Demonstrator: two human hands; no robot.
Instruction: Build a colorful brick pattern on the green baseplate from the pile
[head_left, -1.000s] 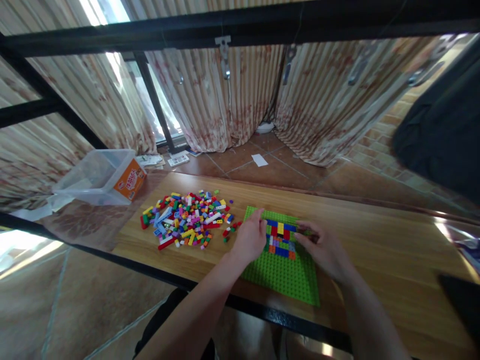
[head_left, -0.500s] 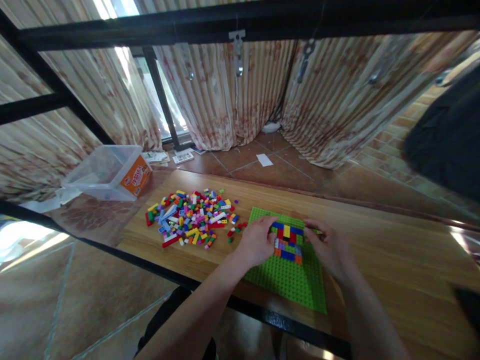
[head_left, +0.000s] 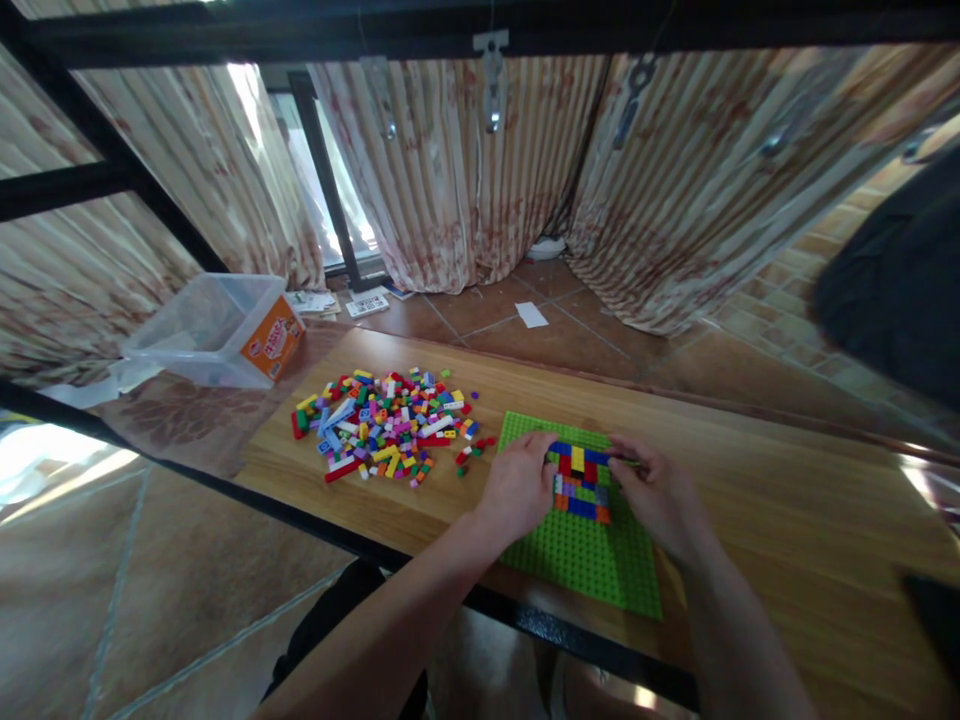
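A green studded baseplate [head_left: 592,570] lies on the table, with a small patchwork of toy bricks [head_left: 581,485] on its upper part. A blue row [head_left: 596,456] with a yellow brick [head_left: 577,458] at its middle tops red, white, orange and more blue bricks. My left hand [head_left: 520,482] has its fingers closed at the left end of the blue row. At the right end, my right hand [head_left: 651,490] pinches with thumb and forefinger. The fingers partly cover both ends of the row.
A wide pile of loose toy bricks [head_left: 390,420] spreads over the wooden table [head_left: 787,500] to the left. Beyond it sits a clear plastic box [head_left: 202,330] with an orange label. A black metal bar [head_left: 420,35] crosses above, before striped curtains [head_left: 435,180].
The view has shifted slightly, so the baseplate and bricks sit a little further right and higher. Both hands stay at the ends of the blue row, hardly moved.
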